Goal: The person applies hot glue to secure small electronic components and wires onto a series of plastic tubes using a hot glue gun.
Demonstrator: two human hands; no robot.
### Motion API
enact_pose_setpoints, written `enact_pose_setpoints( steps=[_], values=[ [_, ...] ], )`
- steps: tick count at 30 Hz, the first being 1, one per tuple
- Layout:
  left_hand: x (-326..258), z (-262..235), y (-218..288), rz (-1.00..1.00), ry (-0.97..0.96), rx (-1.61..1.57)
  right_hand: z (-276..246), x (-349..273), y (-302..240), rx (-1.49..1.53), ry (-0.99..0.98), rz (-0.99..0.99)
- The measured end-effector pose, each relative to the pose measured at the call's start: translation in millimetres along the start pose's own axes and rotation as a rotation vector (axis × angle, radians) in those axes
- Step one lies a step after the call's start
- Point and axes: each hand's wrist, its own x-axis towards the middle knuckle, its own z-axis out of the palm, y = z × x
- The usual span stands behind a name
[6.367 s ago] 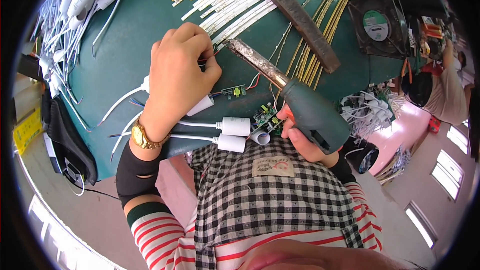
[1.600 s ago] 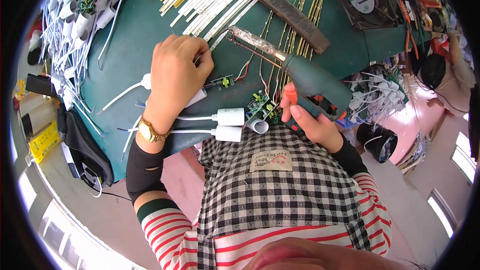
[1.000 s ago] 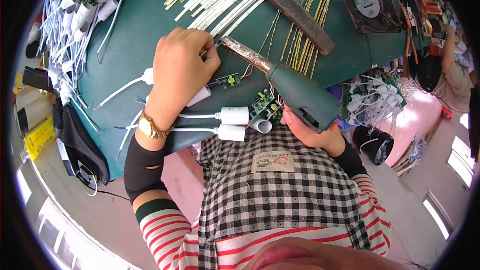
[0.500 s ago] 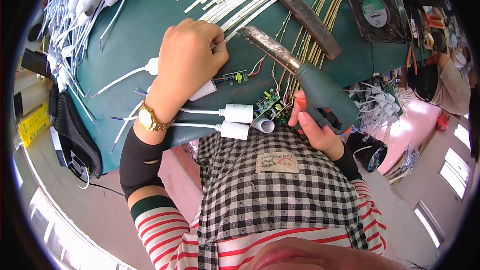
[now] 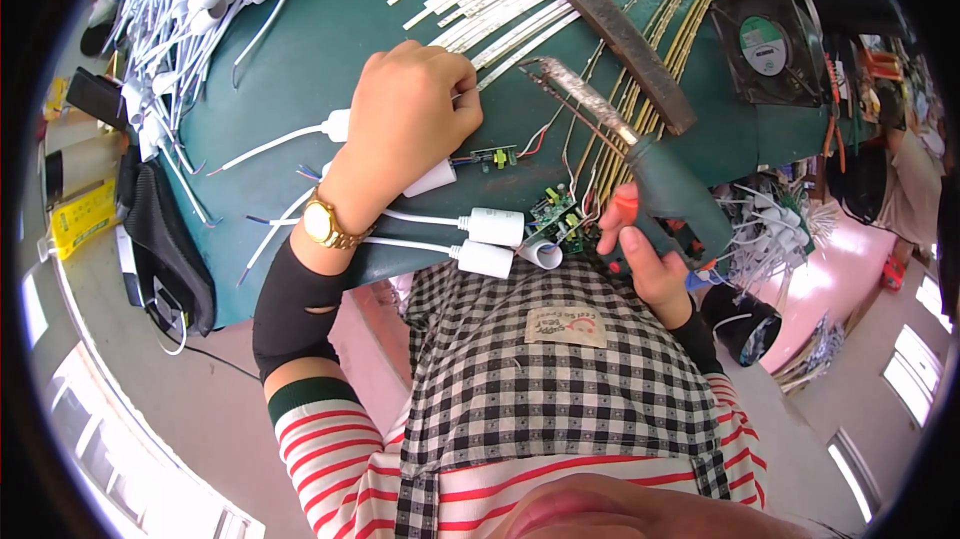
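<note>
The right hand (image 5: pixel 645 259) is clamped round the stiff, fairly heavy-looking soldering gun (image 5: pixel 660 189) by its handle, while the left hand (image 5: pixel 410 119) presses closed on light, fragile wires (image 5: pixel 520 144).

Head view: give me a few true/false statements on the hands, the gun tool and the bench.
1. The right hand grips a dark green gun-shaped tool. True.
2. The left hand lies open, palm up, on the mat. False: it is curled, knuckles up, on the green mat.
3. A gold wristwatch sits on the left wrist. True.
4. The square black fan lies at the mat's near left corner. False: it lies at the far right.
5. Two white cylindrical caps lie near the mat's front edge. True.
</note>
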Motion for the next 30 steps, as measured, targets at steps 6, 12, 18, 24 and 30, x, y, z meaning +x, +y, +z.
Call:
enact_pose_setpoints(
  steps=[6,12,18,24,30],
  values=[
    [-0.8,-4.8,3.0,-0.037,-0.044,0.043,-5.4,2.3,4.4,0.065,0.014,-0.077],
    [-2.2,-5.4,-1.2,-0.012,-0.037,0.012,-12.4,-5.0,7.7,0.020,0.071,-0.123],
    [-3.3,-9.6,2.0,0.018,-0.098,0.069,-17.0,-6.4,7.5,0.049,0.084,-0.118],
    [-5.8,-17.5,18.0,-0.051,-0.041,0.076,-22.9,-11.0,11.7,0.079,0.112,-0.101],
    [-11.6,-25.7,12.8,-0.190,-0.111,-0.031,-17.5,-8.7,12.1,0.003,0.143,-0.112]
  ],
)
